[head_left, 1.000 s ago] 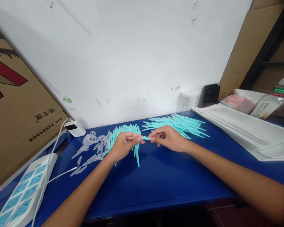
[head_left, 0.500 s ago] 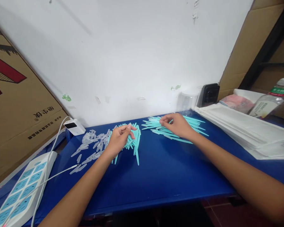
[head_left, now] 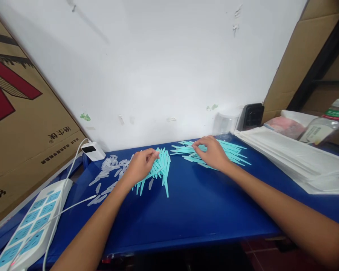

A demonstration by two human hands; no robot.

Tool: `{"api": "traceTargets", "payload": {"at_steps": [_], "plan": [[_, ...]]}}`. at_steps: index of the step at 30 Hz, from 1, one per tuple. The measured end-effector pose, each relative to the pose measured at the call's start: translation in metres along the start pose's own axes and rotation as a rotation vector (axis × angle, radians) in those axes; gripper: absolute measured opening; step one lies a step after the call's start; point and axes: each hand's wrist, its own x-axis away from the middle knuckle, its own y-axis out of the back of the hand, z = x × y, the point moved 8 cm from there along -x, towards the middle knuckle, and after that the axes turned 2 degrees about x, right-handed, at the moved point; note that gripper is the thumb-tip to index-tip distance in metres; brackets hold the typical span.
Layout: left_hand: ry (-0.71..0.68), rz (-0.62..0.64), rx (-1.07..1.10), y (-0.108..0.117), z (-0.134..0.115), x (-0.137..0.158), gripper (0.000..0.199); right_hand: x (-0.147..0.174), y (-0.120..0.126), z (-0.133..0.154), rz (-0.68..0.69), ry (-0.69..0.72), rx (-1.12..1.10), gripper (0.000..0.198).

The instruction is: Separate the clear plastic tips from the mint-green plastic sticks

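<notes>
My left hand (head_left: 142,163) is over the left pile of slim teal plastic sticks (head_left: 164,169), its thumb and fingertips pressed together. Whatever those fingers pinch, if anything, is too small to make out. Behind and beside that hand lie many small translucent plastic slips (head_left: 109,163), partly hidden by the wrist; one loose slip (head_left: 150,183) rests at the front of the teal pile. On the right, my right hand (head_left: 210,150) is at a second spread of teal sticks (head_left: 233,150), with thumb and forefinger brought together. I cannot tell whether a stick is between them.
The blue tabletop (head_left: 197,207) meets a white wall. At left are a power strip (head_left: 31,226), a white device (head_left: 93,150) with cables and a cardboard box (head_left: 22,124). A clear cup (head_left: 226,124), stacked white sheets (head_left: 293,158) and a bottle (head_left: 324,124) are at right.
My left fingers, partly spread before, have closed together above the left pile. A translucent slip now shows at that pile's front. The right hand stays at its pile. The view has shifted slightly.
</notes>
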Motion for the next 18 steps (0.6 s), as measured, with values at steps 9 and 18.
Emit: {"api": "traceTargets", "payload": {"at_steps": [9, 18], "plan": [[0.051, 0.409, -0.325, 0.011, 0.016, 0.008, 0.037, 0.028, -0.043, 0.046, 0.368, 0.157, -0.195, 0.024], [0.066, 0.396, -0.279, 0.006, 0.019, 0.008, 0.035, 0.037, -0.055, 0.053, 0.52, 0.189, -0.22, 0.021]]}}
